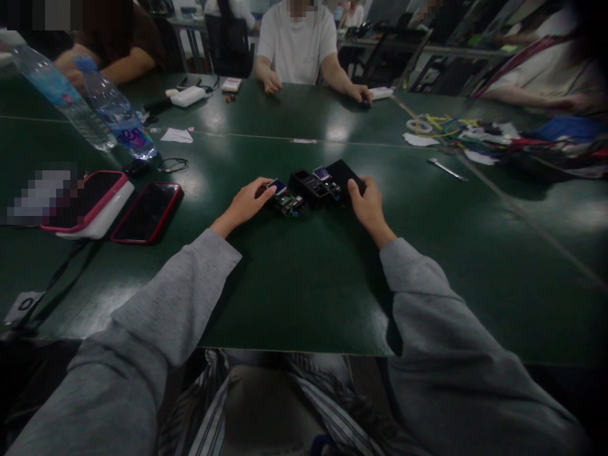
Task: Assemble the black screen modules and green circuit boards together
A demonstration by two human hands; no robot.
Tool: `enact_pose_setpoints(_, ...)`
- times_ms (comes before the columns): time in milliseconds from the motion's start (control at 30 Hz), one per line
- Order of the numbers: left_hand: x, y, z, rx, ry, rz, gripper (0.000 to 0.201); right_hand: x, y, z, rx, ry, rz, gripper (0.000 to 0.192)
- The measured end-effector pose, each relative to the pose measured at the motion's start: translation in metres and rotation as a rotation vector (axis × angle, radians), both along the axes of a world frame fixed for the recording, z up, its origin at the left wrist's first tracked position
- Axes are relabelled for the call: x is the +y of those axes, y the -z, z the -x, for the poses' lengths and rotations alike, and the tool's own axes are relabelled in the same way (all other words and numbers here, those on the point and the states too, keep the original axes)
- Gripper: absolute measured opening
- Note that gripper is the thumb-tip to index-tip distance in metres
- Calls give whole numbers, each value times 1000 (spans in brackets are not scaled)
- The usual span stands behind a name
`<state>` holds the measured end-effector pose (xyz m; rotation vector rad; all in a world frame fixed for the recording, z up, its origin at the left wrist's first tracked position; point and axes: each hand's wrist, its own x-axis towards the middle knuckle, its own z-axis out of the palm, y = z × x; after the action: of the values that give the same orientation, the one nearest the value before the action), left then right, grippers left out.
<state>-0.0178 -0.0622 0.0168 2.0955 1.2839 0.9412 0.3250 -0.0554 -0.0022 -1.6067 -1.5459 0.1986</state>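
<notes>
My left hand rests on the green table with its fingertips on a small green circuit board that carries a tiny blue-lit screen. My right hand grips the near right side of a black plastic case. A second small screen sits on top of that case. Board and case lie side by side, touching, between my hands. Grey sleeves cover both my forearms.
Two phones in red cases lie at the left, with two water bottles behind them. A metal tool and a heap of cables lie at the right. Other people sit across the table.
</notes>
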Motion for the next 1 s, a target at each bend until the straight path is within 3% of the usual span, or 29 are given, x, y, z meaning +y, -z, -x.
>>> enact_pose_setpoints(1000, 0, 1, -2, 16, -1, -26, 44, 2, 2, -2, -9, 0, 12, 78)
